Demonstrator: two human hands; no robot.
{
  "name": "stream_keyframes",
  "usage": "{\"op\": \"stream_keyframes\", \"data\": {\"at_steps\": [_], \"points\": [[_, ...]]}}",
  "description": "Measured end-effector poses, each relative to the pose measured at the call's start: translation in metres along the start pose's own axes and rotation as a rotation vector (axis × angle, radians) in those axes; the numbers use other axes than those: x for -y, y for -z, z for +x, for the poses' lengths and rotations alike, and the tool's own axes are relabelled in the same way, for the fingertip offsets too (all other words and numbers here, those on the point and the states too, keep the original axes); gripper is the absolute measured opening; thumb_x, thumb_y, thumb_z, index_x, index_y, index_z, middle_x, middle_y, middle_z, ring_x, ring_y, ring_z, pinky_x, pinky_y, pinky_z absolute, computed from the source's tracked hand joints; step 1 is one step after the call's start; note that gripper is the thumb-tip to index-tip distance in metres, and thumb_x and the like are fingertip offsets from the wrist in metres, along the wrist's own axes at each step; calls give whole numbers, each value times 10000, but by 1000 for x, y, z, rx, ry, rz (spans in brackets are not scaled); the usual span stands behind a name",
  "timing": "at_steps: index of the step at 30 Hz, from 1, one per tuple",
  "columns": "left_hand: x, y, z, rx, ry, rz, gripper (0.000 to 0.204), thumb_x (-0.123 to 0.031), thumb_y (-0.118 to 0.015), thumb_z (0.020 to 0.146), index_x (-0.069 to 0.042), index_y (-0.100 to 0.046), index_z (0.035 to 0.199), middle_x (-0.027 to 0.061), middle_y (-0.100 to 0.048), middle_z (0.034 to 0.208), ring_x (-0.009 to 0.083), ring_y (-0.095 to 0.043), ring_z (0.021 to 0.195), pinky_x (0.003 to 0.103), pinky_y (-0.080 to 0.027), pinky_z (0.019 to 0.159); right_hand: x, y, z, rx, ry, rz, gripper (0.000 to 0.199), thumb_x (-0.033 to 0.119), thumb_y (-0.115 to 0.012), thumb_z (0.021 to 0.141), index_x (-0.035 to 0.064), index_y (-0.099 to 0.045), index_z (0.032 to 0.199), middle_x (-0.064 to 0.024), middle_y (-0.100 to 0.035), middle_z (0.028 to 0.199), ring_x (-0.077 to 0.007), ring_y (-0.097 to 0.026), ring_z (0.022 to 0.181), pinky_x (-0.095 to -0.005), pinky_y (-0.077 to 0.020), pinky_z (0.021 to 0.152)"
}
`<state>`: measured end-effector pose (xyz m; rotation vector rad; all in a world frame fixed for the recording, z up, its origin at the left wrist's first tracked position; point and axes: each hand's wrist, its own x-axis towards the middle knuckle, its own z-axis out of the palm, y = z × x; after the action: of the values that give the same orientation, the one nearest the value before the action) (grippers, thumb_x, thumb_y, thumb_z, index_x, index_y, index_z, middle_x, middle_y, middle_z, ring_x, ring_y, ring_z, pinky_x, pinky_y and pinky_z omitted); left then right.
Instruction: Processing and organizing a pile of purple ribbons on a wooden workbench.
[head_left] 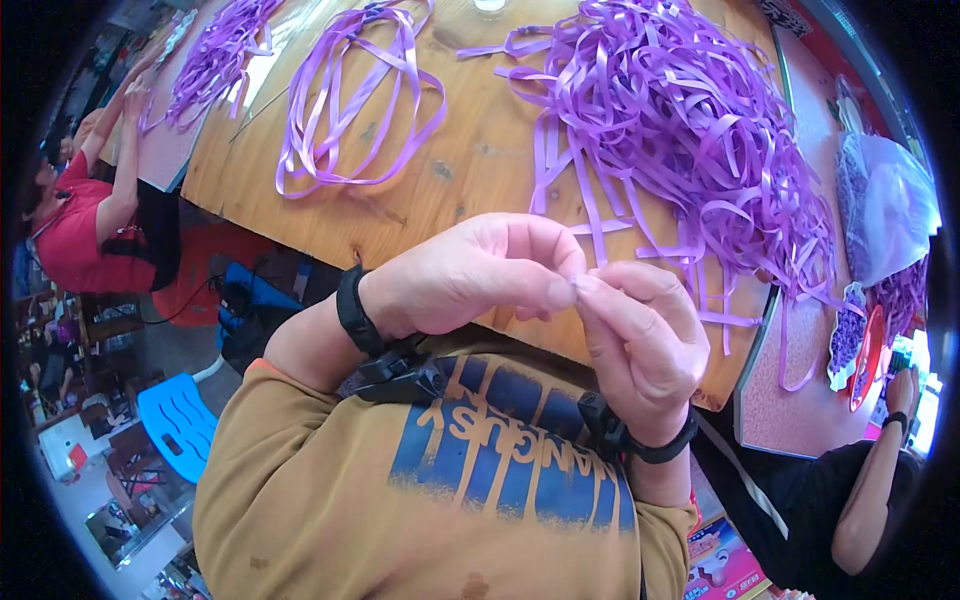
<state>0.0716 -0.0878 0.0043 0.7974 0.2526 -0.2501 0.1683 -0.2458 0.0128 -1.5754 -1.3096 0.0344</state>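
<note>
Your left hand (pixel 470 275) and right hand (pixel 640 345) met fingertip to fingertip just off the near edge of the bench (pixel 440 170). Both grips were clenched: thumb and forefinger of each pinched at the same spot. Something small sat in that pinch; too little showed to tell what. A thin purple ribbon strip (pixel 600 228) ran from just above your fingertips back toward the big ribbon pile (pixel 680 130); whether it reached the pinch, can't tell.

Black wrist straps (pixel 352 310) were on both your wrists.

Relative to the bench:
- Big ribbon pile lay on its right half, tangled, loose ends trailing over the near-right edge.
- A looped ribbon bundle (pixel 350 90) lay on its left half, well apart from the pile.
- A second, smaller ribbon heap (pixel 215 55) was on the adjoining surface past the bench's left end, with a person in red (pixel 85 230) reaching to it.
- Off the right end: a clear plastic bag (pixel 885 205), and another person's arm (pixel 880 470) in a black sleeve.
- Below the left end, on the floor: a blue plastic stool (pixel 178 420).
</note>
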Motion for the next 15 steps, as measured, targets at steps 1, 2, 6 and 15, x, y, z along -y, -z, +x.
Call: {"op": "stream_keyframes", "data": {"at_steps": [1, 2, 6, 15], "points": [[1, -1, -1, -22, -22, 34, 149, -93, -634, 782, -53, -549, 898, -14, -549, 812, 56, -515, 716, 175, -401, 618, 0, -1, -1, -9, 7, -10, 195, -62, -672, 707, 22, -629, 878, -113, -599, 834, -190, -576, 692, -245, -443, 579], [1, -3, -2, -22, -24, 36, 149, -93, -634, 782, -53, -549, 898, -14, -549, 812, 56, -515, 716, 175, -401, 618, 1, -1, -1, -18, 15, -20, 192, -66, -673, 704, 23, -627, 867, -109, -597, 827, -187, -574, 690, -246, -442, 575], [8, -8, 0, -61, -205, 161, 109, -59, -621, 784, -46, -547, 862, -3, -534, 865, 61, -493, 770, 188, -386, 658, 0, -1, -4, -30, -54, 16, 189, -78, -672, 694, 31, -620, 839, -101, -595, 816, -171, -570, 674, -232, -431, 554], [15, -7, 3, -2, -602, 528, 81, -23, -556, 831, -15, -546, 911, 46, -532, 910, 113, -516, 830, 255, -423, 752, 3, -7, -7, -189, -50, -109, 277, -104, -665, 616, 37, -616, 849, -85, -593, 758, -182, -593, 662, -241, -476, 559]]}}
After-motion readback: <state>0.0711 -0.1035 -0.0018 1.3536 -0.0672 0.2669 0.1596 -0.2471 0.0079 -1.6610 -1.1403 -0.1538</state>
